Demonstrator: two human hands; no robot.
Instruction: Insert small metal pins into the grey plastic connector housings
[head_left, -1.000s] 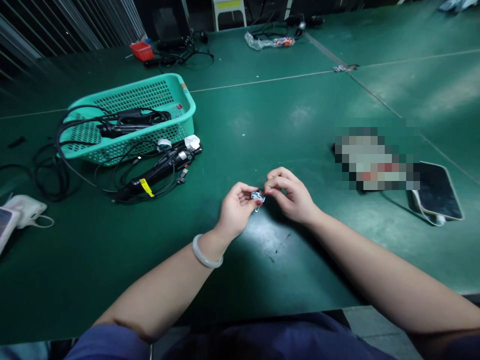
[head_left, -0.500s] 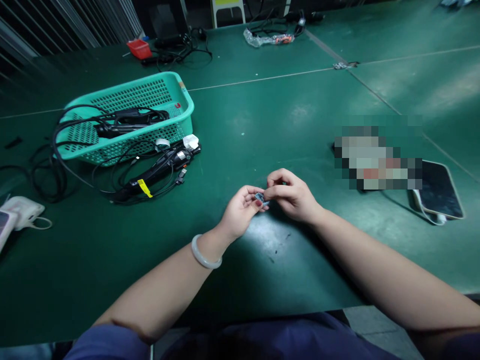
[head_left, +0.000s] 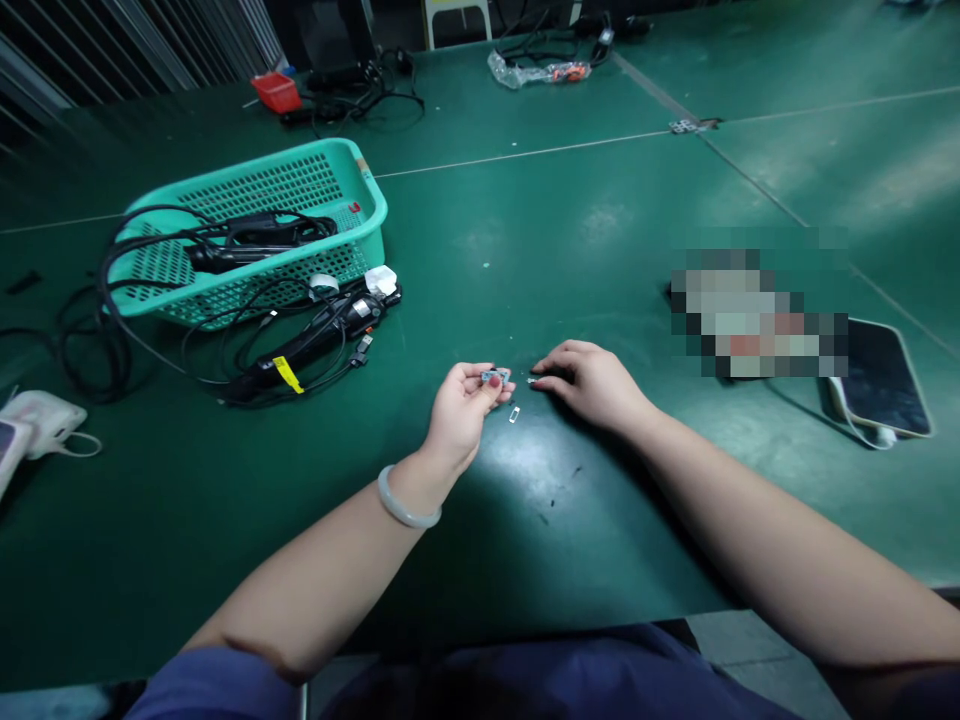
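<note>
My left hand [head_left: 459, 410] pinches a small bluish piece [head_left: 496, 377], which looks like a little circuit board, between thumb and fingers just above the table. My right hand [head_left: 598, 385] rests low over the table to its right, thumb and forefinger slightly apart. Right at those fingertips lies a tiny pale piece [head_left: 531, 380], too small to name. A small white rectangular frame-like piece [head_left: 514, 414] lies on the table below the left fingertips.
On the green table [head_left: 480, 560], a turquoise basket [head_left: 375, 225] holds black corded devices. Another black corded device [head_left: 307, 345] lies before it. At right are a phone [head_left: 889, 380] with a white cable and a blurred-out object [head_left: 750, 315]. A red tray [head_left: 277, 92] stands far back.
My hands have parted: the left moved slightly left with the bluish piece, the right came away from it. The white frame-like piece and the tiny pale piece now show on the table.
</note>
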